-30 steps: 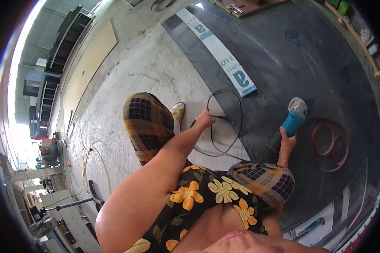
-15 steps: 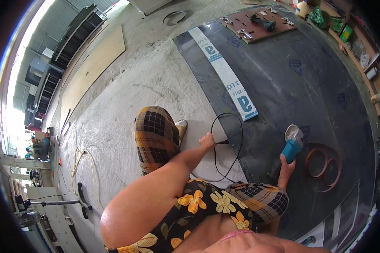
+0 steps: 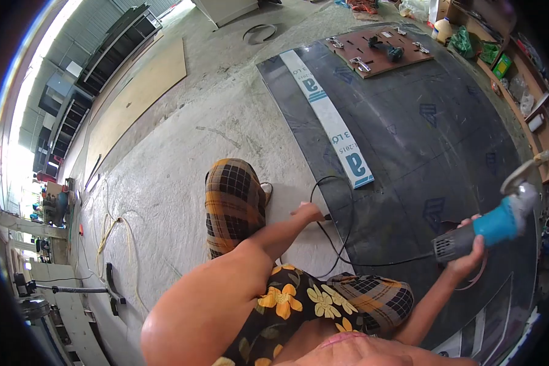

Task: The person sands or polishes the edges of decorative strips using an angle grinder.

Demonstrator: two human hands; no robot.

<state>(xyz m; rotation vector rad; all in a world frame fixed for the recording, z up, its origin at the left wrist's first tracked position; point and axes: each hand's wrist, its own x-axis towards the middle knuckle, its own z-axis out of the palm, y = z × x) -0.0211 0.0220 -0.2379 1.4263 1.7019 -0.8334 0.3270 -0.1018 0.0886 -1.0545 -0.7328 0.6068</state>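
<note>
My right hand (image 3: 466,261) is wrapped round the grey rear body of a blue angle grinder (image 3: 497,222), lifted above the dark sheet on the right. Its guard and disc end point up and right, slightly blurred. A black power cord (image 3: 396,263) runs from the grinder's rear and loops toward my left. My left hand (image 3: 309,211) is closed on the cord near a thicker black part, over the sheet's left edge. Reddish-brown strip coils (image 3: 480,274) lie mostly hidden behind the right hand and grinder.
A white printed strip (image 3: 329,122) lies on the dark sheet (image 3: 402,146). Beyond it are a brown board (image 3: 378,58) with metal hinges and a dark power tool (image 3: 387,49). Shelving (image 3: 527,125) lines the right side. A yellowish cord (image 3: 113,226) lies on the concrete at left.
My right hand has raised the angle grinder and swung it right, away from the sheet's surface. My left hand has moved slightly right and down in view, still with the cord.
</note>
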